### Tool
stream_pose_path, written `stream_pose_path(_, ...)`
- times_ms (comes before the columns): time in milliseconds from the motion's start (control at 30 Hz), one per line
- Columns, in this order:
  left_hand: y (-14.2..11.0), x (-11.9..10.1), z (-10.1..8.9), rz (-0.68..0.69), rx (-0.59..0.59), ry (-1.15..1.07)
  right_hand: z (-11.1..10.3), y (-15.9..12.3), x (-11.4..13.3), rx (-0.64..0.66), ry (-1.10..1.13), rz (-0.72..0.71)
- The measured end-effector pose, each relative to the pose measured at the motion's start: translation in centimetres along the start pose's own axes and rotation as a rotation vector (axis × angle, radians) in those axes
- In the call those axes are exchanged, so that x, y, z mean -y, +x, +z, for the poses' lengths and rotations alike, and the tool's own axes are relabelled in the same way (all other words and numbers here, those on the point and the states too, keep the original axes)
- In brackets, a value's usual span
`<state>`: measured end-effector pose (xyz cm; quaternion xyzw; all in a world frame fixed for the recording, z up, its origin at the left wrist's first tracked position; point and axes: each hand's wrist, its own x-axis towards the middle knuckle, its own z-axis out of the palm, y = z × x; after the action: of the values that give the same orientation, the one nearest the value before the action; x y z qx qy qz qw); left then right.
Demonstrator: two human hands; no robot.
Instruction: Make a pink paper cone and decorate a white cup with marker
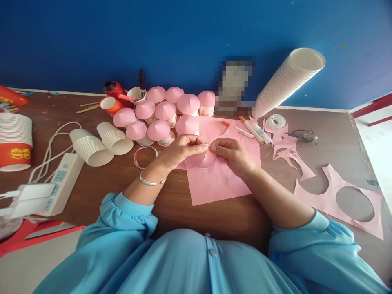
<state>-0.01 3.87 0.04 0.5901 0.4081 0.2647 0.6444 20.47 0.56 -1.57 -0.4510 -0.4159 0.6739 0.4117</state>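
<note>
My left hand [180, 150] and my right hand [233, 156] meet over a pink paper sheet [214, 181] in the middle of the brown table [101, 179]. Both hands pinch a pink paper circle [203, 160] between them, fingers closed on its upper edge. A thin white strip shows between the fingertips. Just beyond the hands stand several paper cups capped with pink cones [159, 130]. A silver bracelet [148, 181] is on my left wrist.
Stacks of white cups [92, 147] lie on their sides at left; a long stack [288, 79] leans on the blue wall. A power strip [59, 183], tape rolls [275, 121], markers and glue [254, 130], scissors [303, 134] and pink offcuts [337, 196] surround the work.
</note>
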Motion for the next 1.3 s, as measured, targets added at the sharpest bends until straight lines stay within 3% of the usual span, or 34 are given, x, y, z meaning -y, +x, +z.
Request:
stream_pose_path(567,-0.6,0.4,0.2,-0.004,-0.068,-0.021,0.4,0.0,-0.9,-0.024,0.074,-0.008)
stream_pose_path(900,-2.1,1.9,0.7,0.040,-0.041,-0.385,0.8,-0.1,-1.4,-0.086,0.215,-0.018)
stream_pose_path(1300,-3.2,3.6,0.1,0.039,-0.149,-0.600,1.6,-1.0,-1.9,0.088,0.151,0.060)
